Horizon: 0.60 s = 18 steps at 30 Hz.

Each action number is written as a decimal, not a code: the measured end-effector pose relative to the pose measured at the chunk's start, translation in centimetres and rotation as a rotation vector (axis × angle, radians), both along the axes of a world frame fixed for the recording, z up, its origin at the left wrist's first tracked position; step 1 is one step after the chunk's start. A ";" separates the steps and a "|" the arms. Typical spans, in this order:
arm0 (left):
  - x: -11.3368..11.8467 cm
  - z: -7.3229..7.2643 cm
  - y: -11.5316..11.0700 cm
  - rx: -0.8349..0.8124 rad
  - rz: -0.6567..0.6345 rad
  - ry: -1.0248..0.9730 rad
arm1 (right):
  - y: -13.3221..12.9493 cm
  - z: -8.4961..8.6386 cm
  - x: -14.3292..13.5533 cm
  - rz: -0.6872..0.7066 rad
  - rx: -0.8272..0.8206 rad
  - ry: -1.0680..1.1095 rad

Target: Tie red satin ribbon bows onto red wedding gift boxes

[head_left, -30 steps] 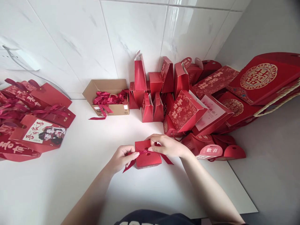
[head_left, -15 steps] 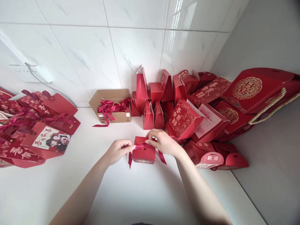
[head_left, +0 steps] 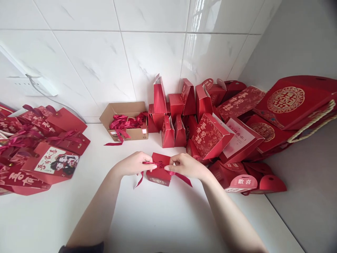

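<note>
A small red gift box (head_left: 158, 175) sits on the white table between my hands, slightly turned. Across its top runs a dark red ribbon (head_left: 159, 164), gathered in a knot or bow at the middle. My left hand (head_left: 137, 163) pinches the ribbon at the box's left side, and one loose tail hangs below the fingers. At the right, my right hand (head_left: 185, 165) pinches the ribbon close to the knot, with its other tail trailing out over the table. The fingers partly cover the ribbon loops.
Behind the gift box stands an open cardboard box (head_left: 131, 135) of loose red ribbons (head_left: 126, 121). Several upright red boxes (head_left: 167, 131) and larger red boxes (head_left: 210, 135) crowd the right. Beribboned red boxes (head_left: 56, 165) are piled at left, near a wall socket (head_left: 39, 86) with a cable.
My left hand has moved up and over the ribbon's left side. My right hand has shifted slightly right and down. The gift box has turned a little, and the view has shifted slightly.
</note>
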<state>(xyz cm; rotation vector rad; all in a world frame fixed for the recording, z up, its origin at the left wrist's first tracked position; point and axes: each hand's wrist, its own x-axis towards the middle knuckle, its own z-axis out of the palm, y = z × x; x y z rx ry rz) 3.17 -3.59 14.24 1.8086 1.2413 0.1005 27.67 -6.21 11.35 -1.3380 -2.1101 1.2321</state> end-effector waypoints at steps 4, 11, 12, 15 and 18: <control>0.2 -0.2 0.2 -0.040 -0.026 -0.025 | 0.1 -0.5 0.1 0.017 -0.029 0.038; -0.6 -0.5 0.9 -0.069 -0.012 -0.056 | 0.3 -0.3 0.7 -0.013 0.009 0.114; -0.6 -0.5 1.0 -0.068 -0.015 -0.053 | 0.3 -0.4 0.8 -0.024 -0.023 0.116; -0.7 -0.7 0.9 -0.062 -0.013 -0.040 | 0.5 -0.7 0.7 -0.059 -0.057 0.114; -0.5 -0.9 0.8 -0.071 0.021 -0.025 | 0.5 -1.1 0.3 -0.075 -0.061 0.114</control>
